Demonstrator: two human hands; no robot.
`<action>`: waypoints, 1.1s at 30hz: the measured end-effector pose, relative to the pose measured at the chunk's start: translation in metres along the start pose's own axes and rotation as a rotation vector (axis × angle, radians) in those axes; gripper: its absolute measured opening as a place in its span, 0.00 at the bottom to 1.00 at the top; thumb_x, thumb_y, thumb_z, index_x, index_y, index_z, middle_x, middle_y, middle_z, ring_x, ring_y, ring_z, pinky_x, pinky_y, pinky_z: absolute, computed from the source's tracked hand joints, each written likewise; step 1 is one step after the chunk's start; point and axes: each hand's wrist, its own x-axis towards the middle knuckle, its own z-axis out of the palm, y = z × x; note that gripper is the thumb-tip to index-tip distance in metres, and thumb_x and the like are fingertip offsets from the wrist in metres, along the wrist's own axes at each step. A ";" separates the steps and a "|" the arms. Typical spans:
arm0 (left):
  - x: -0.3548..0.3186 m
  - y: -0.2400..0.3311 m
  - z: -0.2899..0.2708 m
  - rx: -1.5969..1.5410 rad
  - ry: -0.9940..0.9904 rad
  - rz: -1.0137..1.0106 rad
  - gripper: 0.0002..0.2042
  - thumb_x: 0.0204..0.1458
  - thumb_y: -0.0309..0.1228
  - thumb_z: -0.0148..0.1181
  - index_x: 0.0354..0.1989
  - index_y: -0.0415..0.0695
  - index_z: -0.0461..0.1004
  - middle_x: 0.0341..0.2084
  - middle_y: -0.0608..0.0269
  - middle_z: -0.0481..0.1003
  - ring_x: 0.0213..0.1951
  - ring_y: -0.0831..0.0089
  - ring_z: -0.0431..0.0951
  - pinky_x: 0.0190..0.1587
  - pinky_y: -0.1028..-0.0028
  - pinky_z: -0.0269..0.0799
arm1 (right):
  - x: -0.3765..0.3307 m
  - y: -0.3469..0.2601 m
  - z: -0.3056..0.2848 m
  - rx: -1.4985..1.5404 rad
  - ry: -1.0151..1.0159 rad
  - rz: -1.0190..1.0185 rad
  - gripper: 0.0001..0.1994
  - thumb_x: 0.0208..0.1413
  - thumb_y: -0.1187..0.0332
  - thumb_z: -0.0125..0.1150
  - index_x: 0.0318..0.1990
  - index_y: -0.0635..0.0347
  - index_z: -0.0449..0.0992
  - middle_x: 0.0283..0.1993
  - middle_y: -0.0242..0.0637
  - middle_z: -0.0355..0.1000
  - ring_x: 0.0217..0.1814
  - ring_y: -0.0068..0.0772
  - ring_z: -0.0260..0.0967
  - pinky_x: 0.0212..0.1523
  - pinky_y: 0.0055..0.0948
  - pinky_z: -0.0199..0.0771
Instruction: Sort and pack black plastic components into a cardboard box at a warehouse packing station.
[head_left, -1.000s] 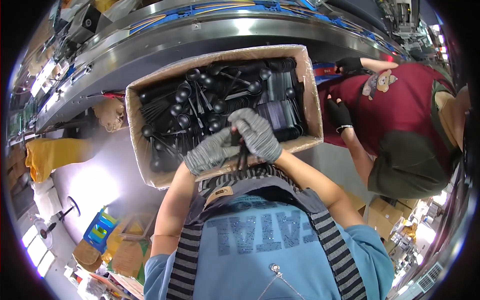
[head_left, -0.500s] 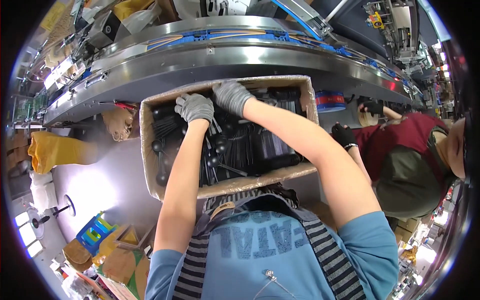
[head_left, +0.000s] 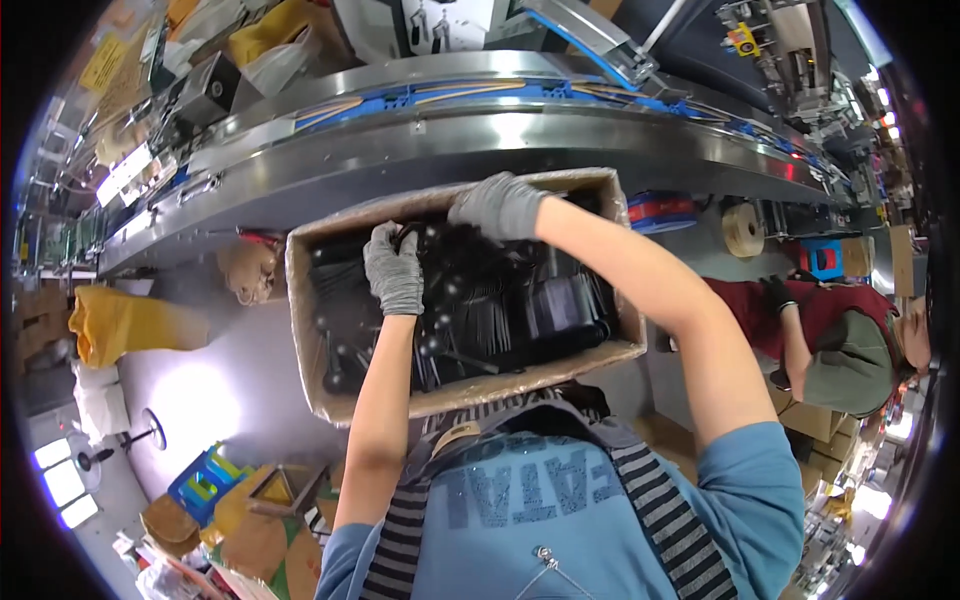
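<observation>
A plastic-lined cardboard box sits in front of me, filled with black pieces, several with round knobs and thin shafts. My left hand, in a grey knit glove, is inside the box toward its far side. Its fingers are curled among the dark pieces, and what they hold is hidden. My right hand, gloved the same way, hovers over the far part of the box, close to the far wall. Motion blurs its fingers, so their grip does not show.
Beyond the box runs a curved metal conveyor edge with a blue track. A yellow-covered object stands at left. On the right are a tape roll, a red-and-blue round container and a bent-over co-worker.
My left hand has drawn nearer to me and sunk among the pieces. My right hand has shifted right and slightly nearer. The co-worker has moved farther right.
</observation>
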 end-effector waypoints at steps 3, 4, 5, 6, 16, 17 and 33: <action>-0.006 0.018 -0.018 -0.680 -0.048 -0.101 0.07 0.55 0.24 0.56 0.41 0.41 0.68 0.29 0.64 0.71 0.29 0.74 0.74 0.34 0.76 0.75 | -0.025 0.005 -0.036 0.006 0.168 0.069 0.11 0.48 0.64 0.57 0.40 0.50 0.76 0.38 0.40 0.75 0.38 0.46 0.74 0.38 0.41 0.74; -0.010 0.031 -0.027 -0.866 -0.086 -0.291 0.06 0.57 0.26 0.54 0.42 0.42 0.67 0.28 0.62 0.71 0.26 0.75 0.73 0.31 0.77 0.76 | -0.033 0.002 -0.048 0.047 0.207 0.152 0.11 0.48 0.63 0.57 0.40 0.51 0.76 0.37 0.41 0.75 0.38 0.46 0.74 0.39 0.41 0.74; -0.013 0.041 -0.038 -0.930 -0.168 -0.376 0.06 0.59 0.29 0.53 0.42 0.43 0.67 0.27 0.62 0.71 0.25 0.75 0.72 0.28 0.76 0.73 | -0.038 -0.005 -0.060 0.088 0.248 0.234 0.12 0.48 0.62 0.58 0.41 0.52 0.76 0.36 0.43 0.75 0.38 0.45 0.73 0.41 0.42 0.73; -0.015 0.047 -0.043 -1.037 -0.253 -0.494 0.06 0.59 0.29 0.51 0.41 0.42 0.67 0.26 0.61 0.71 0.23 0.75 0.70 0.25 0.76 0.71 | -0.041 -0.015 -0.075 0.170 0.185 0.370 0.13 0.46 0.61 0.56 0.36 0.57 0.77 0.33 0.46 0.74 0.38 0.47 0.73 0.42 0.43 0.72; -0.084 0.049 -0.029 -0.588 -0.874 -0.616 0.10 0.45 0.28 0.66 0.33 0.38 0.74 0.21 0.65 0.72 0.23 0.76 0.71 0.28 0.74 0.68 | -0.076 -0.089 0.017 0.851 0.140 0.690 0.09 0.45 0.66 0.57 0.32 0.60 0.78 0.34 0.49 0.75 0.39 0.50 0.73 0.42 0.37 0.72; -0.088 0.042 -0.030 -0.418 -0.928 -0.564 0.11 0.46 0.31 0.66 0.33 0.36 0.75 0.21 0.63 0.73 0.24 0.76 0.71 0.29 0.73 0.68 | -0.081 -0.097 0.025 0.858 0.134 0.701 0.09 0.45 0.66 0.57 0.32 0.60 0.78 0.34 0.49 0.75 0.39 0.50 0.73 0.42 0.37 0.72; -0.119 0.063 -0.063 -0.677 -1.143 -0.397 0.22 0.45 0.33 0.66 0.49 0.39 0.72 0.40 0.60 0.77 0.42 0.70 0.77 0.47 0.73 0.71 | -0.127 -0.155 -0.001 1.022 0.315 0.477 0.29 0.42 0.55 0.71 0.50 0.62 0.73 0.43 0.44 0.73 0.45 0.37 0.73 0.49 0.32 0.72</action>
